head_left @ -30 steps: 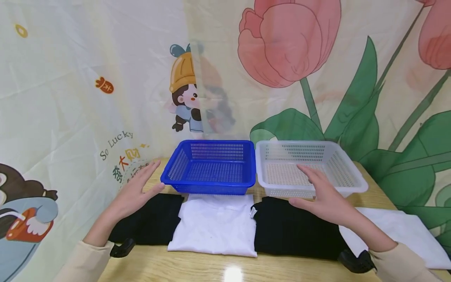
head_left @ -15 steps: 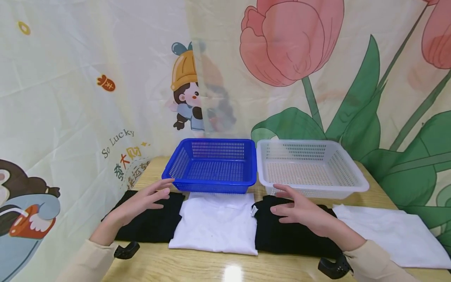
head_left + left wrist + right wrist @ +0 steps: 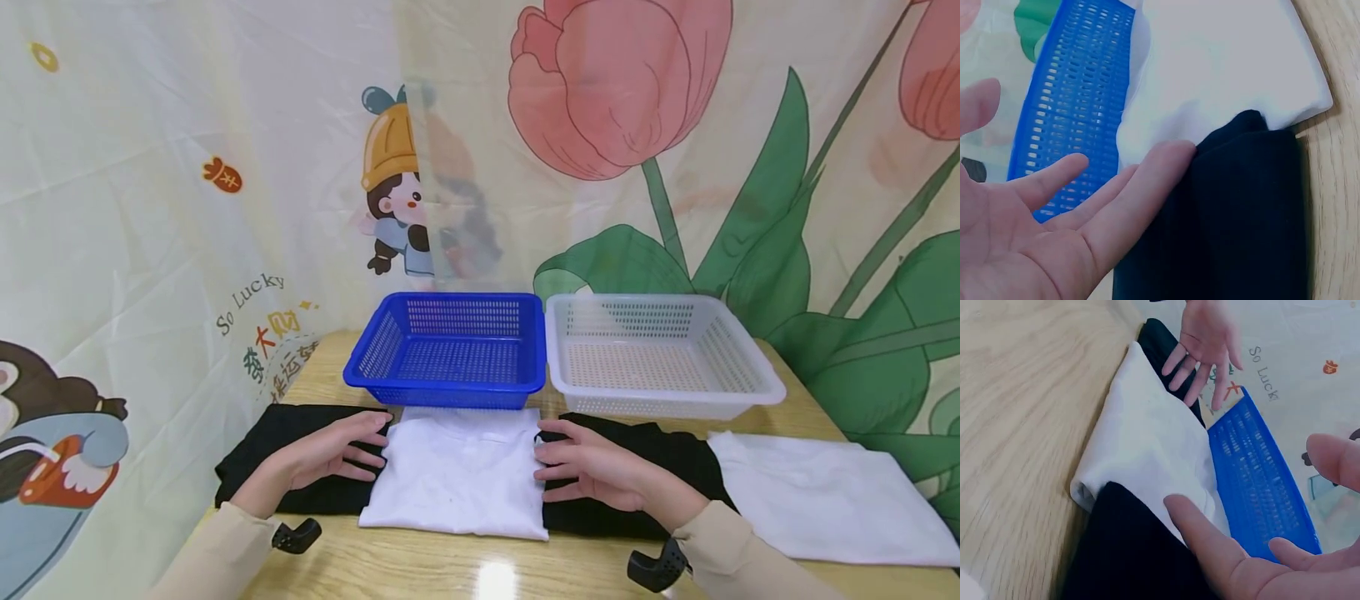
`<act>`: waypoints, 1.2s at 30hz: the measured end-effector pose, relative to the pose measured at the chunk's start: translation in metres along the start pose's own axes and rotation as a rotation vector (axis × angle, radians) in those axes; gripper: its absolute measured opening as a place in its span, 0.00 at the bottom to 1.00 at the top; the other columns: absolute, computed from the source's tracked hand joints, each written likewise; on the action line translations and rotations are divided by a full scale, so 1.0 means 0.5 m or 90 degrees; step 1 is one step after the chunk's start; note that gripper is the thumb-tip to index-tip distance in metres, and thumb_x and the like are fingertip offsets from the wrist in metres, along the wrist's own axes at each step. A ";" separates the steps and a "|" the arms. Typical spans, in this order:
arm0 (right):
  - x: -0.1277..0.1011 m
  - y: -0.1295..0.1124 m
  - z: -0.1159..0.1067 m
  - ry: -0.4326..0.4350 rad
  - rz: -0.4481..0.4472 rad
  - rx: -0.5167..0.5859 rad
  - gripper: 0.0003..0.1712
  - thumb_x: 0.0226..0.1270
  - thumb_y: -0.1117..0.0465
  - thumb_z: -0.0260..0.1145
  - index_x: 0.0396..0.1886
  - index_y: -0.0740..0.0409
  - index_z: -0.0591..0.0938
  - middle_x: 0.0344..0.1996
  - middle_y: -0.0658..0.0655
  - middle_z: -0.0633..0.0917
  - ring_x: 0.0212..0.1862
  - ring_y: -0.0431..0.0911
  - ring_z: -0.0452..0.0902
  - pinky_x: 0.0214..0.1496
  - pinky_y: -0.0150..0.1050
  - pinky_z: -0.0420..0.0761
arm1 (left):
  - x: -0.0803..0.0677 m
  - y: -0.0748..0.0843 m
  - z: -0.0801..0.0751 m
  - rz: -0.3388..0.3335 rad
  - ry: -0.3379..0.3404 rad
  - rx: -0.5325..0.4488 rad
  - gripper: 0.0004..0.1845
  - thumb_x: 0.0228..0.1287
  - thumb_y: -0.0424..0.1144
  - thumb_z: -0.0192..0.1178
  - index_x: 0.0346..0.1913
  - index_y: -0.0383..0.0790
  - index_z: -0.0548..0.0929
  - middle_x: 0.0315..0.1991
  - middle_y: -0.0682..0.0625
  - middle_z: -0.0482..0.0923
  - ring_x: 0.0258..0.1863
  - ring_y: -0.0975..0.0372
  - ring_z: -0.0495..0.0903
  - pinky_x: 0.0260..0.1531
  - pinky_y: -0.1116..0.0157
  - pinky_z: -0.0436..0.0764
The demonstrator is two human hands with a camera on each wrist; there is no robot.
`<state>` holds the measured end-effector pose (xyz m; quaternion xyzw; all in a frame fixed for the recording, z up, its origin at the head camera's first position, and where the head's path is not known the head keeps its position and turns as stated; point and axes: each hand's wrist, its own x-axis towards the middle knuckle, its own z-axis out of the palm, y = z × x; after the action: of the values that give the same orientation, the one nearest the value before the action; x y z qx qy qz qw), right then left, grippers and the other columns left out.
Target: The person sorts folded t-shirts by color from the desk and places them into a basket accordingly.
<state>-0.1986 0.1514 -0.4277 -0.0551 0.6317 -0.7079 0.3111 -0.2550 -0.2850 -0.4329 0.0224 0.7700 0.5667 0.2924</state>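
Note:
A folded white shirt [image 3: 461, 483] lies flat on the table between two folded black cloths. My left hand [image 3: 333, 450] hovers over the left black cloth [image 3: 258, 437], fingers spread loosely towards the white shirt's left edge. In the left wrist view, a fingertip overlaps the seam where black cloth [image 3: 1247, 206] and white fabric [image 3: 1222, 62] meet. Over the right black cloth [image 3: 675, 454], my right hand [image 3: 600, 471] faces it with relaxed fingers pointing at the shirt's right edge. The right wrist view has a fingertip over the white fabric [image 3: 1147, 431]. Neither hand grips anything.
Behind the clothes stand a blue perforated basket [image 3: 450, 396] and a white one [image 3: 660, 400], side by side with nothing in them. Another folded white cloth [image 3: 832, 500] lies at the far right. A printed curtain [image 3: 480, 125] hangs behind the wooden table [image 3: 420, 567].
Both hands have come down and inward, from beside and over the baskets to the two sides of the middle white shirt. The clothes and baskets stay in place.

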 end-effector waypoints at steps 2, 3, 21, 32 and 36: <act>0.006 0.001 0.006 0.004 0.007 -0.004 0.51 0.77 0.56 0.67 0.86 0.63 0.47 0.78 0.77 0.60 0.70 0.70 0.72 0.63 0.64 0.81 | 0.005 -0.002 0.000 -0.010 0.003 -0.007 0.47 0.80 0.62 0.54 0.84 0.35 0.50 0.73 0.26 0.67 0.60 0.43 0.84 0.54 0.46 0.87; 0.008 0.001 0.009 0.009 0.011 -0.010 0.51 0.77 0.56 0.68 0.86 0.63 0.48 0.78 0.77 0.61 0.70 0.69 0.72 0.62 0.64 0.81 | 0.007 -0.001 0.001 -0.015 0.003 -0.009 0.47 0.80 0.63 0.54 0.84 0.35 0.50 0.73 0.26 0.68 0.59 0.42 0.84 0.54 0.46 0.87; 0.016 -0.024 0.015 0.073 0.062 -0.078 0.50 0.74 0.53 0.68 0.85 0.61 0.53 0.79 0.75 0.62 0.77 0.80 0.55 0.65 0.72 0.75 | 0.012 0.018 0.001 -0.056 0.054 0.058 0.44 0.80 0.61 0.55 0.82 0.35 0.55 0.66 0.30 0.76 0.58 0.43 0.84 0.51 0.46 0.88; 0.021 -0.022 0.014 0.068 0.072 -0.077 0.49 0.77 0.54 0.65 0.85 0.63 0.50 0.80 0.77 0.59 0.77 0.80 0.53 0.65 0.74 0.73 | 0.010 0.021 0.008 -0.060 0.063 0.075 0.45 0.78 0.62 0.57 0.83 0.37 0.56 0.69 0.32 0.74 0.61 0.44 0.80 0.53 0.48 0.87; 0.022 -0.013 0.008 0.076 0.071 -0.050 0.49 0.78 0.54 0.63 0.85 0.65 0.46 0.77 0.80 0.59 0.76 0.79 0.57 0.64 0.73 0.75 | 0.014 0.027 0.007 -0.054 0.063 0.092 0.47 0.77 0.65 0.58 0.83 0.36 0.55 0.69 0.30 0.72 0.63 0.42 0.79 0.53 0.48 0.87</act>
<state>-0.2079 0.1424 -0.4244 0.0104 0.6782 -0.6662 0.3099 -0.2631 -0.2747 -0.4245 -0.0176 0.8226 0.4972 0.2753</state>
